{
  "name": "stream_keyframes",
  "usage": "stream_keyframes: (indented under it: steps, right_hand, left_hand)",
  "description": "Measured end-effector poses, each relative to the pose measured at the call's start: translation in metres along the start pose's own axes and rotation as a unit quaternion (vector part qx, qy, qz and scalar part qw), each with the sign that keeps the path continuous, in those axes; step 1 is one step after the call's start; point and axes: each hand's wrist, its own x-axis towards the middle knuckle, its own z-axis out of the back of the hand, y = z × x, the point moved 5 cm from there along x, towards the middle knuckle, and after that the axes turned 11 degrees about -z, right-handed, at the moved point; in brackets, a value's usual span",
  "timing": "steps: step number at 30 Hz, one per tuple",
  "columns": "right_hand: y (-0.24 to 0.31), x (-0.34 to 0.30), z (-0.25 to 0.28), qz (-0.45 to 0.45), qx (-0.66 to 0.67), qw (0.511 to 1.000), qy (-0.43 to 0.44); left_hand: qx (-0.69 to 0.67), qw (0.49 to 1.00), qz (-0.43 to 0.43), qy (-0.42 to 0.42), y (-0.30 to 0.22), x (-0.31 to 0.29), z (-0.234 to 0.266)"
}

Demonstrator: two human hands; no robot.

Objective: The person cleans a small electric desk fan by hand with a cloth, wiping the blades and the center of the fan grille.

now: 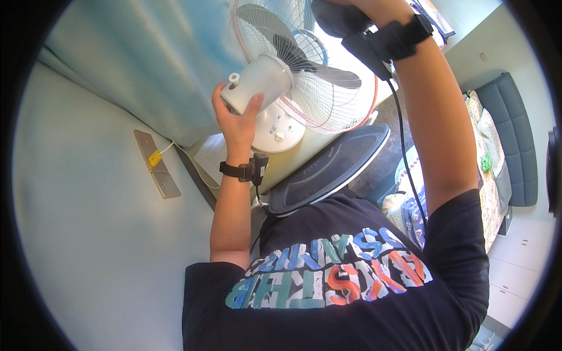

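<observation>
My left hand [237, 120] is closed around the white motor housing of an electric fan [260, 82], thumb on the near side and a finger on the far side. A small white knob sticks out of the housing beside the fingers. Grey blades show through the fan's wire guard, which has a reddish rim. Its white base [278, 130] with knobs stands on a pale surface. My right hand [374, 7] is raised at the top edge and mostly cut off, so its fingers are hidden. Beside it is a dark object [339, 19] I cannot make out. Both wrists carry black strapped devices.
A dark mesh oval panel with a white rim [328, 169] lies between my body and the fan. A yellow plug [154, 158] with a white cord sits in the left wall socket. Light blue curtains [158, 52] hang behind. A bed with a grey headboard [512, 140] is at right.
</observation>
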Motion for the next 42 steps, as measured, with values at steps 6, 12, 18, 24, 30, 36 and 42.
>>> stream_keyframes:
  steps: [6,12,18,24,30,36,42]
  right_hand:
    - [0.015,-0.001,-0.001,0.035,0.053,0.998,-0.006]
    - [-0.037,-0.058,0.008,0.104,0.231,0.957,-0.142]
    - [-0.056,-0.127,-0.040,0.290,0.088,0.892,-0.335]
    - [-0.068,-0.194,-0.078,0.294,-0.042,0.916,-0.270]
    - [-0.076,-0.226,-0.106,0.302,-0.009,0.936,-0.179]
    - [-0.090,-0.238,-0.129,0.275,0.069,0.956,-0.075]
    - [-0.106,-0.225,-0.083,0.235,0.147,0.941,-0.193]
  left_hand:
    - [-0.013,0.999,0.030,-0.023,0.007,-0.002,0.011]
    - [-0.028,0.999,0.025,0.001,0.006,0.003,-0.001]
    - [-0.083,0.994,0.065,-0.026,0.003,-0.001,0.002]
    - [-0.094,0.992,0.076,-0.031,0.001,-0.002,0.000]
    - [-0.090,0.993,0.071,-0.036,0.002,-0.001,0.001]
    - [-0.085,0.990,0.088,-0.069,0.005,0.001,0.006]
    - [-0.081,0.992,0.078,-0.060,0.003,0.001,0.004]
